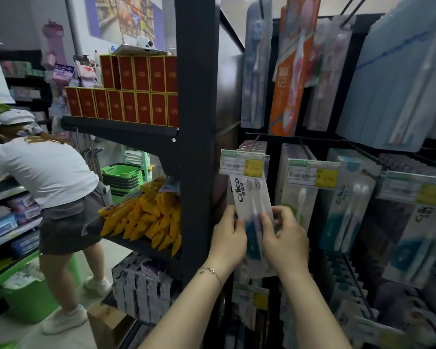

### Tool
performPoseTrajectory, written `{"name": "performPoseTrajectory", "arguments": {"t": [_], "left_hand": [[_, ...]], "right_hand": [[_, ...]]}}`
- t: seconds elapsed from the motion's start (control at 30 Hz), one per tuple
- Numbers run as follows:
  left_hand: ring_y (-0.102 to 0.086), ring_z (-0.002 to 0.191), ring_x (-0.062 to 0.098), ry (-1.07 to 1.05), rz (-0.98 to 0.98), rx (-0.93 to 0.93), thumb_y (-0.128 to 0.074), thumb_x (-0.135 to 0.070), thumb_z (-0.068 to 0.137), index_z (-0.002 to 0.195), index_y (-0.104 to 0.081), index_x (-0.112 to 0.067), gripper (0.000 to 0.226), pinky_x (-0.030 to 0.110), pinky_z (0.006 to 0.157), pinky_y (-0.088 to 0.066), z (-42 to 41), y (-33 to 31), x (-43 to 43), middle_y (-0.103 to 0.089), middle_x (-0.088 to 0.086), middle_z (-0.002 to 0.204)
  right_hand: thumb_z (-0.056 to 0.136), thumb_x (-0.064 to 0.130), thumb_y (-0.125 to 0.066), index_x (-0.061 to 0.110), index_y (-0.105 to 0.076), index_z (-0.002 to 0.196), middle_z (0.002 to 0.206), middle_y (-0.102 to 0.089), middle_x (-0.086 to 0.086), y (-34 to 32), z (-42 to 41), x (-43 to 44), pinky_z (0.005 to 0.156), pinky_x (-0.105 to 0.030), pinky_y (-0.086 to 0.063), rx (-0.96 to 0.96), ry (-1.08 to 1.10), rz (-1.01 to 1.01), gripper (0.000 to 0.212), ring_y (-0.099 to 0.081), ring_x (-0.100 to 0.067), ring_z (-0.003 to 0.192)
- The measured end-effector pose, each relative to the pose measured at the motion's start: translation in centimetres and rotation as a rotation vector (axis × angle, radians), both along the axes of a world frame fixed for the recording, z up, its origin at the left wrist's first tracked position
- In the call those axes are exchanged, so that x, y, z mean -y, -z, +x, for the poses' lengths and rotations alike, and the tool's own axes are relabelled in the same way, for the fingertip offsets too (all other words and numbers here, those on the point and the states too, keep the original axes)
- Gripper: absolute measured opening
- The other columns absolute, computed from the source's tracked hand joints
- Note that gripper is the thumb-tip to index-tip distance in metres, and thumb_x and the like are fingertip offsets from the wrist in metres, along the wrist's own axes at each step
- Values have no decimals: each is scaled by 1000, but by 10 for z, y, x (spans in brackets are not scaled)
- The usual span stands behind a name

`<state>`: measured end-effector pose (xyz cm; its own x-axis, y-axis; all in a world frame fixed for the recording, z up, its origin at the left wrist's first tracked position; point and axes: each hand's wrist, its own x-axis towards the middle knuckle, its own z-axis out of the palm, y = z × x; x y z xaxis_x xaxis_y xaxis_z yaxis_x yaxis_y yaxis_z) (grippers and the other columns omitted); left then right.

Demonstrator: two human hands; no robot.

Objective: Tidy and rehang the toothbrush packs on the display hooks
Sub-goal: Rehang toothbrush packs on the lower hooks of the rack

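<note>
A white two-brush toothbrush pack [249, 197] hangs just below the price tag [242, 166] at the tip of a display hook. Both of my hands hold it at its middle. My left hand [229, 238] grips its left edge and my right hand [285, 238] pinches its right edge, fingers curled round the pack. The lower part of the pack is hidden behind my hands. More packs hang behind it on the same hook [254, 144].
Neighbouring hooks carry other toothbrush packs [297, 197] with price tags [312, 173]. A black shelf post [196, 122] stands just left. Yellow packets [146, 217] and red boxes [136, 96] fill shelves at left. A person in a white shirt [40, 172] bends over in the aisle.
</note>
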<state>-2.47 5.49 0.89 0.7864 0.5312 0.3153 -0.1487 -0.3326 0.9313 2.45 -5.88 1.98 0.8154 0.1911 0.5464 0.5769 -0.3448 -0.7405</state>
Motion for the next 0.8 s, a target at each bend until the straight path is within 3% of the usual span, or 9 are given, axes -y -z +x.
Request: {"name": "performPoseTrajectory", "arguments": {"t": [0.1, 0.2, 0.27, 0.33, 0.5, 0.6, 0.67, 0.8], "left_hand": [[-68, 87, 11, -29, 11, 3, -46, -25, 105, 102, -54, -22, 9, 32, 73, -59, 0, 2, 0, -69, -4, 100], [-66, 87, 4, -91, 48, 58, -48, -26, 105, 103, -53, -21, 7, 23, 73, -56, -4, 8, -1, -68, -7, 99], [-65, 89, 6, -136, 64, 78, -52, -24, 103, 105, -51, -21, 3, 26, 77, -57, -7, 14, -1, -66, -6, 99], [-62, 94, 10, -183, 90, 75, -56, -19, 100, 111, -45, -26, 17, 31, 82, -57, -8, 19, -2, -61, -5, 105], [-58, 98, 2, -189, 157, 85, -60, -11, 97, 122, -37, -32, 39, 13, 78, -50, -19, 28, -3, -52, -9, 113], [-53, 104, -6, -205, 214, 90, -60, -12, 97, 124, -38, -31, 40, 6, 81, -45, -28, 38, -4, -48, -13, 116], [-50, 107, -3, -214, 289, 87, -60, -12, 96, 126, -42, -27, 38, 9, 86, -44, -33, 46, -3, -47, -12, 118], [-53, 110, 10, -170, 349, 45, -60, -14, 97, 131, -46, -18, 37, 25, 94, -48, -39, 57, 1, -53, -4, 120]], "right_hand": [[97, 36, -55, 26, -56, 95, 76, -60, 11, 4, -1, -2, 50, -12, -31, -46, -40, -2, 11, -55, 1, 65], [96, 39, -56, 25, -57, 93, 73, -63, 6, 11, -2, -8, 53, -19, -41, -106, -88, 60, 14, -60, -5, 63], [96, 40, -56, 25, -58, 93, 74, -64, 5, 15, -2, -13, 55, -19, -42, -147, -102, 100, 16, -60, -7, 64], [96, 41, -57, 25, -57, 94, 75, -63, 5, 18, -3, -16, 52, -14, -40, -155, -96, 132, 16, -59, -6, 63], [96, 37, -58, 25, -52, 116, 86, -62, 5, 29, -6, -17, 51, -12, -43, -171, -75, 125, 24, -59, -6, 63], [95, 30, -60, 25, -48, 127, 107, -59, 2, 46, -9, -16, 63, -18, -46, -143, -48, 54, 35, -61, -11, 79], [94, 28, -61, 25, -47, 125, 115, -55, 3, 55, -12, -14, 72, -26, -50, -115, -38, 40, 34, -59, -16, 91], [93, 24, -60, 22, -50, 115, 106, -53, 7, 64, -17, -5, 76, -27, -46, -18, -47, -47, 24, -54, -13, 97]]}}
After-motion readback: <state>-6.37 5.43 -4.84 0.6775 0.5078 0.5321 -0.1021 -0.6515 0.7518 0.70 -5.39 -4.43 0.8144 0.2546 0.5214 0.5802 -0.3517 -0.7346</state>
